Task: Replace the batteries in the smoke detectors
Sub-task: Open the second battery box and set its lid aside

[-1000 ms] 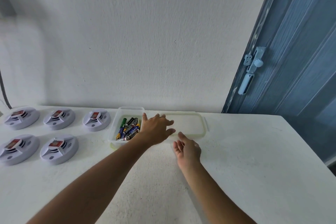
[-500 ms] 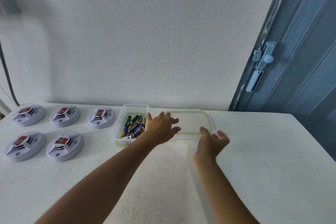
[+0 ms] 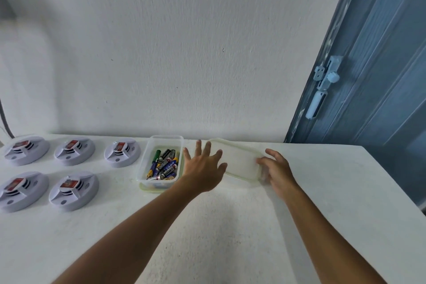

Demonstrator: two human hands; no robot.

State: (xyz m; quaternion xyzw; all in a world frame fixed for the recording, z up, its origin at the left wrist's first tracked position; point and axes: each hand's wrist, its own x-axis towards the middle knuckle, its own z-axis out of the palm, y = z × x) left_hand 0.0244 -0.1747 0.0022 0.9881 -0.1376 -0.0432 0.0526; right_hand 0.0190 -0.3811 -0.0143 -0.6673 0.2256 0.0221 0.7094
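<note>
Five white round smoke detectors lie on the white table at the left, three behind [image 3: 122,153] and two in front [image 3: 73,190], each with a red-labelled block on top. A clear plastic container [image 3: 161,185] holds several loose batteries [image 3: 164,165]. Its translucent lid [image 3: 239,159] lies flat just to the right. My left hand [image 3: 202,168] is spread with straight fingers over the lid's left end, beside the container. My right hand [image 3: 279,170] curls round the lid's right end; its thumb is blurred.
The white table [image 3: 230,226] stands against a white wall. A blue door [image 3: 380,76] with a pale latch [image 3: 325,80] is at the right, behind the table's right edge. A dark cable runs down the wall at far left.
My right hand has moved from the table in front of the lid to the lid's right end and closed on it. My left hand has spread its fingers wider.
</note>
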